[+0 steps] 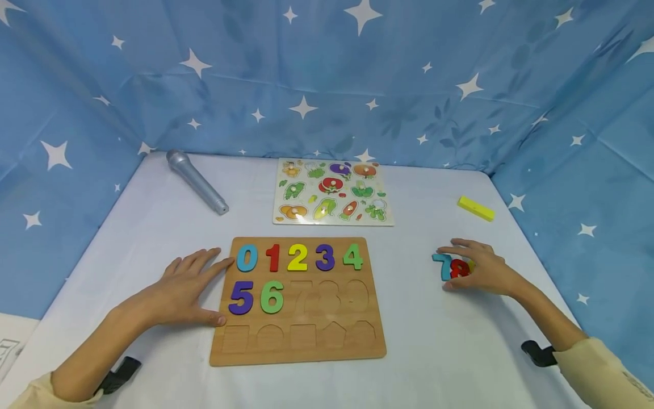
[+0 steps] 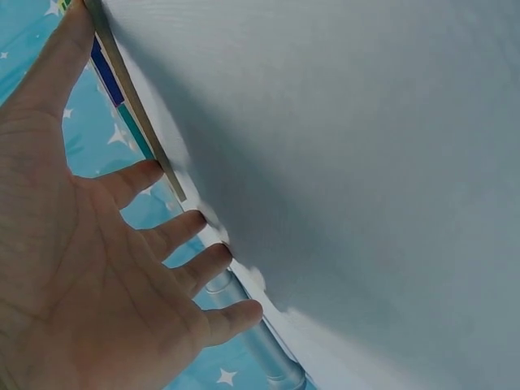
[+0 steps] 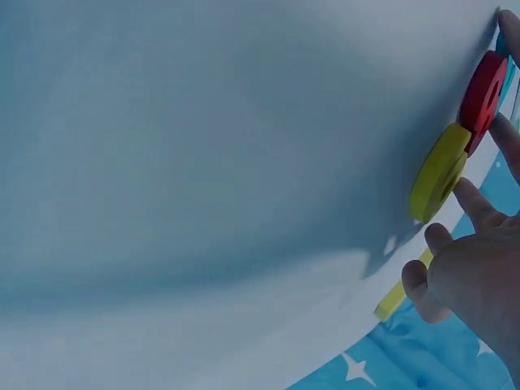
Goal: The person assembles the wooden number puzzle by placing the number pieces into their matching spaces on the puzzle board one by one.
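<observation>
My left hand [image 1: 184,292] lies at the left edge of a wooden number puzzle board [image 1: 291,359], fingers spread. Its thumb and index finger touch that edge. Number pieces 0 to 6 sit in the board's upper two rows; the remaining recesses show bare wood. Over at the right, my right hand [image 1: 482,270] arches above a blue 7 [image 1: 444,268] and a red 8 [image 1: 458,269], thumb and index finger apart at their near and far ends. A rounded yellow piece [image 3: 439,175] beside the 8 is mostly hidden by the hand in the head view.
Behind the number board lies a vegetable puzzle board [image 1: 334,221] with small knobs. A grey toy microphone [image 1: 198,183] rests at the back left, and a yellow bar [image 1: 476,208] at the back right. Blue star-patterned curtains [image 1: 327,74] surround the white table [image 1: 409,341].
</observation>
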`<state>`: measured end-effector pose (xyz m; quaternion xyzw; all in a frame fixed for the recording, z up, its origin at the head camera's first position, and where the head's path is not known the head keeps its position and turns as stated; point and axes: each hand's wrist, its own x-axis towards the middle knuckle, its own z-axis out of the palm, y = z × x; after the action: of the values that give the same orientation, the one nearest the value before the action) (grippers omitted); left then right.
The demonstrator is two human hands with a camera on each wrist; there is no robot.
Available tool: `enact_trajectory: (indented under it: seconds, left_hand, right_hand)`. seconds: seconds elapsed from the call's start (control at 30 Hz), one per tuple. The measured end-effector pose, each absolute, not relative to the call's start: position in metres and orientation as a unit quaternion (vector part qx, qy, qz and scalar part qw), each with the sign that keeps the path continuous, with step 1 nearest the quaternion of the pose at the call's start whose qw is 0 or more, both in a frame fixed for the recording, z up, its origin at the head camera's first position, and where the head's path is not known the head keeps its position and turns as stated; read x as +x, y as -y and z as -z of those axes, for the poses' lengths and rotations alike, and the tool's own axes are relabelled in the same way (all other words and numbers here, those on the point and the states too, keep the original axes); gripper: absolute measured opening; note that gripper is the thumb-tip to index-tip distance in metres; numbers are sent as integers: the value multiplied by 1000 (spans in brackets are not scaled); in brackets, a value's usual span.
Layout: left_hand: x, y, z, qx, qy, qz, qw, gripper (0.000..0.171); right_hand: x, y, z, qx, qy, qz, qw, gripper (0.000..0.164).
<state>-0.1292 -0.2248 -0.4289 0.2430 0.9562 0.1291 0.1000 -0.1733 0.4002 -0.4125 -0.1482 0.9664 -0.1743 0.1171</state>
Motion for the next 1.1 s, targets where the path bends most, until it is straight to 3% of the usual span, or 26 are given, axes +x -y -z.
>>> enact_trajectory:
  seconds: [0.7,0.87,1.1]
  left_hand:
    - [-128,225,428,241,-957,-131,97,116]
    - [-128,224,429,242,-957,-128,98,116]
    - [-128,225,428,240,-957,-128,98,116]
  right_hand:
    - [-172,-405,424,-136,-964,220,66,64]
    - [-170,-375,410,-141,-955,253,64,63]
    - [-162,-285,385,-168,-950,257,56,64]
